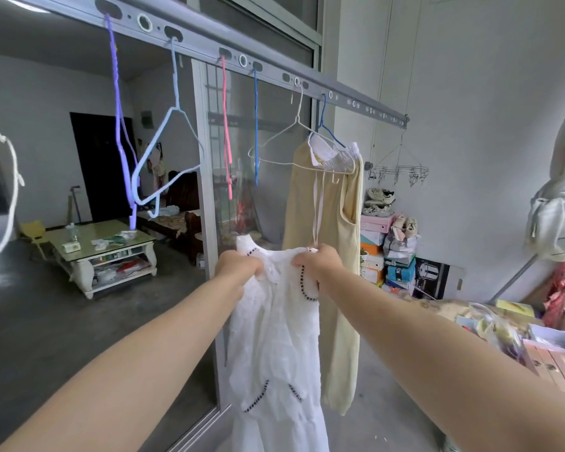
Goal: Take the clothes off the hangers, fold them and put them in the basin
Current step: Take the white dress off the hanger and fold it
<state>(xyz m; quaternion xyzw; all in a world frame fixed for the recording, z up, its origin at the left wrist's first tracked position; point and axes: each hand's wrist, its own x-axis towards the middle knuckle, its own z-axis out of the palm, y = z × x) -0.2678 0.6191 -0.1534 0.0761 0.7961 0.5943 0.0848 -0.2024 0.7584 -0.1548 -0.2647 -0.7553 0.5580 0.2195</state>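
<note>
Head view: the left hand (pixel 238 264) and right hand (pixel 320 261) each grip the top edge of the white dress (pixel 274 337), fingers curled into the fabric. The dress is off its hanger and hangs free, near and centre. Several hangers (pixel 176 76) on the rail (pixel 203 42), left of the dress, are bare. Beyond the dress to the right, a yellow garment (pixel 327 223) hangs from the rail, not yet taken down. The dress is unfolded. No basin is in view. Judged progress: removal nearly complete; folding and stowing remain.
</note>
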